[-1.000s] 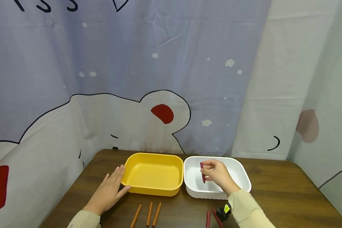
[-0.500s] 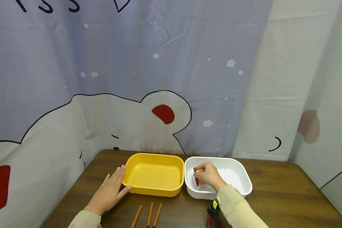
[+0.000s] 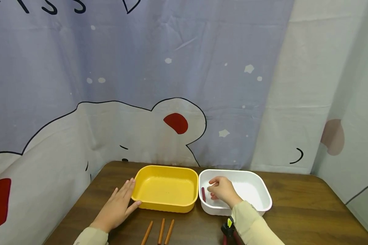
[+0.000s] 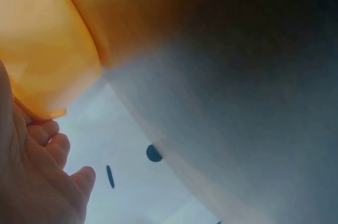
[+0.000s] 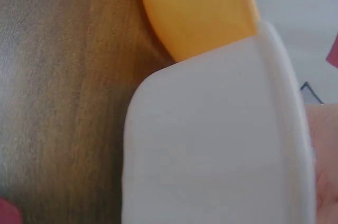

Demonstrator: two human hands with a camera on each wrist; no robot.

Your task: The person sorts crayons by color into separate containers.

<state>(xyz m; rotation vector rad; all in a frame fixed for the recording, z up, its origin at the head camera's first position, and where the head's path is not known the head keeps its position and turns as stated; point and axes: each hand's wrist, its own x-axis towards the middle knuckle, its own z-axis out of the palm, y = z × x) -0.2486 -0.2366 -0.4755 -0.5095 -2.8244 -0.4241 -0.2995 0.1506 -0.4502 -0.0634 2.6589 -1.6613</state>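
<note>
A slim dark red stick [image 3: 203, 194] leans or lies by the left wall inside the white tub [image 3: 254, 180]. Just right of it, apart from the stick, my right hand [image 3: 223, 191] hovers in the tub with loosely bent fingers and nothing visible in them. My left hand [image 3: 118, 204] rests against the left side of the yellow tub [image 3: 165, 207], its fingers straight along the rim. In the left wrist view, fingertips touch that tub's edge. The right wrist view shows the white tub's outer wall [image 5: 211, 139] hiding most of the right hand.
Three orange-brown sticks [image 3: 161, 232] lie on the wooden table [image 3: 306, 211] in front of the yellow tub. Partly hidden under the right wrist's black camera [image 3: 228, 228] are more dark red sticks [image 3: 225, 240]. A printed curtain [image 3: 141, 136] hangs behind the table.
My right hand moved left and down within the white tub and let go of the dark red stick, which now sits by the left wall. The left hand stayed in place.
</note>
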